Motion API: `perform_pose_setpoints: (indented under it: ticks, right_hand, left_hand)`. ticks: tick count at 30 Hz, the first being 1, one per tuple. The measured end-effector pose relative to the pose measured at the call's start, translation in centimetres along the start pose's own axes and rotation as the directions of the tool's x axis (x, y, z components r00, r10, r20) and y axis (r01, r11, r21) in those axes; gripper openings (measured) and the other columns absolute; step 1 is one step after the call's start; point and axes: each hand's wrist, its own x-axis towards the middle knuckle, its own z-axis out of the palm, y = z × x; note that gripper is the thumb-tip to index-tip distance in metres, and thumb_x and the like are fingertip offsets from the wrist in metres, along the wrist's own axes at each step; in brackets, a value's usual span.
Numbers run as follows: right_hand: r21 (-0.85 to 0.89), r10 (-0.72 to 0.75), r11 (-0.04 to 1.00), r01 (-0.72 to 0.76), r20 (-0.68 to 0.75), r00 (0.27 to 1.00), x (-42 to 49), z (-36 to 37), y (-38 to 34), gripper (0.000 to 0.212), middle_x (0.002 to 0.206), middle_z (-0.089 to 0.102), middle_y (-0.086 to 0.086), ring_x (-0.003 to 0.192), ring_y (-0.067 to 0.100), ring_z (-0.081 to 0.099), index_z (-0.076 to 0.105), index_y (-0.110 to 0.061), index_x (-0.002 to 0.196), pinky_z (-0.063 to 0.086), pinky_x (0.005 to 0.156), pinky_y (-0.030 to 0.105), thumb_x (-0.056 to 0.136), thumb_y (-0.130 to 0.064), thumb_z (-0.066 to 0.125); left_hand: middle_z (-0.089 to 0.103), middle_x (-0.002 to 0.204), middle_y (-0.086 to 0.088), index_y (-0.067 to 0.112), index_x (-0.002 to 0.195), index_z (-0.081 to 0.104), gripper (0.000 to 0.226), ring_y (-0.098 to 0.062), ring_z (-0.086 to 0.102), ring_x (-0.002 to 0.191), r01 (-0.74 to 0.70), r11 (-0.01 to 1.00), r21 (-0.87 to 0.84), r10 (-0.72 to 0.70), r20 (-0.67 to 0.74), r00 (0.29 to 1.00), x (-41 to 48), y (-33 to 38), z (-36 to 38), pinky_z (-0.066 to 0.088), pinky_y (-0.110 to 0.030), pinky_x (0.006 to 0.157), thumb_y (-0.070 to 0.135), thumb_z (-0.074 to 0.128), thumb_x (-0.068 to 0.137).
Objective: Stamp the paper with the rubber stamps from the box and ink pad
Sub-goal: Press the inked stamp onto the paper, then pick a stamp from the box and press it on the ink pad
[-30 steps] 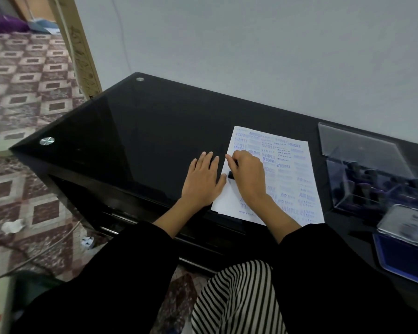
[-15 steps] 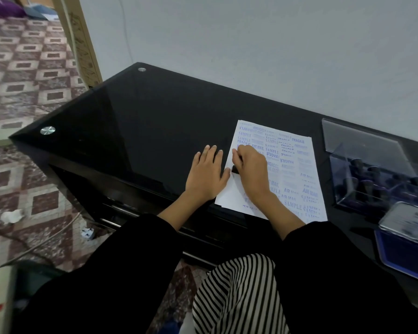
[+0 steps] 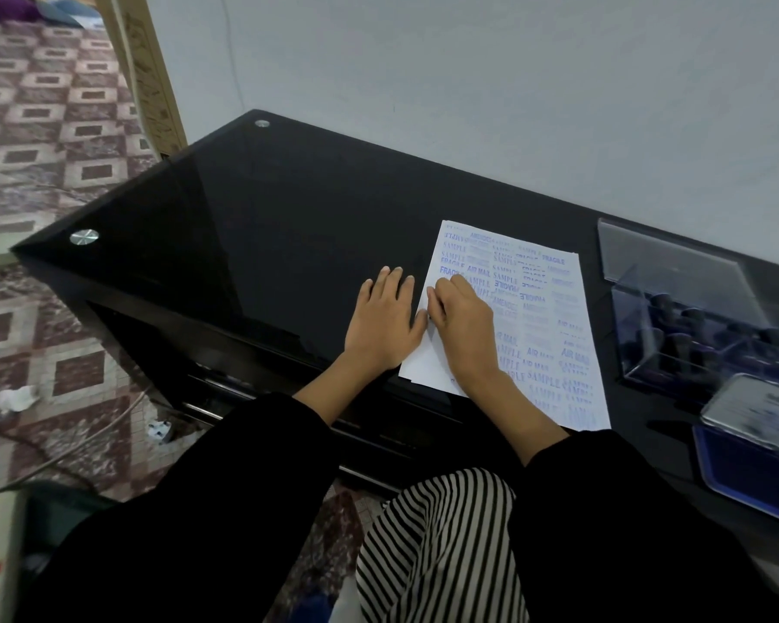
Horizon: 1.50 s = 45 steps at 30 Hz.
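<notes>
A white paper (image 3: 545, 317) covered with blue stamp prints lies on the black glass table (image 3: 289, 227). My right hand (image 3: 462, 328) is curled, knuckles up, over the sheet's left part, closed on a small dark stamp that it almost fully hides. My left hand (image 3: 385, 319) lies flat with fingers spread on the glass, its thumb touching the paper's left edge. A clear plastic box (image 3: 693, 335) with several dark stamps stands to the right, lid raised. The blue ink pad (image 3: 747, 469) lies open in front of it.
A grey wall runs close behind the table. The table's left corner carries metal studs (image 3: 84, 237). Patterned floor tiles, a cable and a white plug (image 3: 160, 431) lie to the left and below. My dark sleeves and striped clothing fill the bottom.
My right hand has shifted slightly up the paper's left side with the stamp, which now shows less. The left hand stays flat by the paper's edge. The view has tilted a little.
</notes>
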Motion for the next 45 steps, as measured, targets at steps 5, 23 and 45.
perform_pose_setpoints:
  ticks: [5,23,45]
  right_hand:
    - [-0.013,-0.033,0.999,0.033,-0.007,0.999,-0.4,0.0,-0.2,0.028,0.068,0.038,0.002,0.055,0.013,0.034,0.040,-0.011,0.067,0.023,0.047,0.020,0.093,-0.006,0.048]
    - [0.212,0.286,0.925,-0.317,0.165,0.944,5.1,-2.0,2.3,0.032,0.060,0.044,0.010,0.053,0.013,0.034,0.042,-0.007,0.061,0.027,0.046,0.014,0.093,-0.007,0.043]
    - [0.310,0.449,0.848,-0.430,0.010,0.893,4.4,-16.4,9.8,0.023,0.067,0.050,0.013,0.047,0.007,0.043,0.053,-0.002,0.073,0.039,0.054,0.024,0.092,-0.012,0.045]
  left_hand:
    - [0.018,0.156,-0.013,0.006,0.146,0.022,0.055,-0.025,0.008,0.146,0.002,1.000,-0.005,-0.002,-0.001,1.000,0.0,0.0,-0.1,0.009,-0.038,0.119,0.036,0.028,0.100]
    - [0.022,0.155,-0.009,0.008,0.145,0.025,0.054,-0.021,0.011,0.146,-0.002,1.000,-0.028,0.001,-0.022,1.000,0.2,-0.3,-0.1,0.009,-0.036,0.118,0.035,0.033,0.098]
    - [0.044,0.138,-0.009,0.007,0.132,0.045,0.042,-0.022,0.045,0.124,0.068,0.952,-0.298,-0.095,-0.075,0.993,1.4,2.8,-2.1,0.030,-0.040,0.110,0.023,0.049,0.094]
